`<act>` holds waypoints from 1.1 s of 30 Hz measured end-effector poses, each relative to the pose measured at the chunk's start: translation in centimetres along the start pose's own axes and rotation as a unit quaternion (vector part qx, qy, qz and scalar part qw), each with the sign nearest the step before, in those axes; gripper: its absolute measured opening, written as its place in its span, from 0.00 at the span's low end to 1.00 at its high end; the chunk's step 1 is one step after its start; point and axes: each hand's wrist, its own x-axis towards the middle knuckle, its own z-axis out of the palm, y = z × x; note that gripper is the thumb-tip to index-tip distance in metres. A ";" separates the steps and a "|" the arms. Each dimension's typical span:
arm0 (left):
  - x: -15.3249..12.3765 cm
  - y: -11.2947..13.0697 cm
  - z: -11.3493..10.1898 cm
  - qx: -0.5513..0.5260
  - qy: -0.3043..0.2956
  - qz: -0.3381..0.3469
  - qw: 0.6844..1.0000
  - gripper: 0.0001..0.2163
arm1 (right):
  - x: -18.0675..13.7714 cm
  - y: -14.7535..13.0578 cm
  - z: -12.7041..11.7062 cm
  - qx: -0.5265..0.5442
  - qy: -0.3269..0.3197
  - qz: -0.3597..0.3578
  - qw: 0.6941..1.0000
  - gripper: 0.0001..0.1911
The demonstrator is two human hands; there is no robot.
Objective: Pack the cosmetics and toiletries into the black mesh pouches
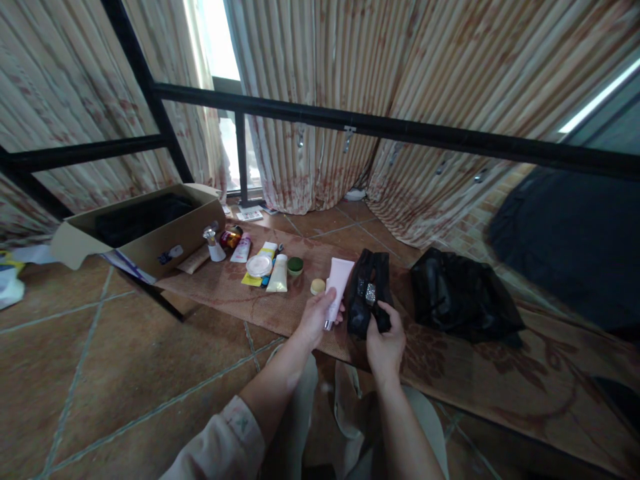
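My left hand (319,315) is closed round a pale pink squeeze tube (340,277), held tilted with its silver cap end toward me. Just right of it lies a black pouch (357,310), its top opened. The fingers of my right hand (386,339) pinch the pouch's near right edge. Something silvery and sparkling (371,294) shows in the pouch's opening; I cannot tell what it is. Left of the tube stand a small jar with a yellowish lid (317,287), a green-lidded jar (295,266) and a cream tube with a white cap (278,275).
A patterned brown cloth (220,291) covers the low bench. At its left are an open cardboard box (190,230), a clear-topped bottle (215,245), a pink-white tube (242,248) and a round clear container (259,265). A black plastic bag (460,297) lies right; a black metal rail (300,110) crosses behind.
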 end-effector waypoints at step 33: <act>0.3 -0.1 0.0 0.025 0.035 -0.015 0.999 0.20 | 0.0 0.1 0.0 -0.002 -0.004 0.000 1.000 0.18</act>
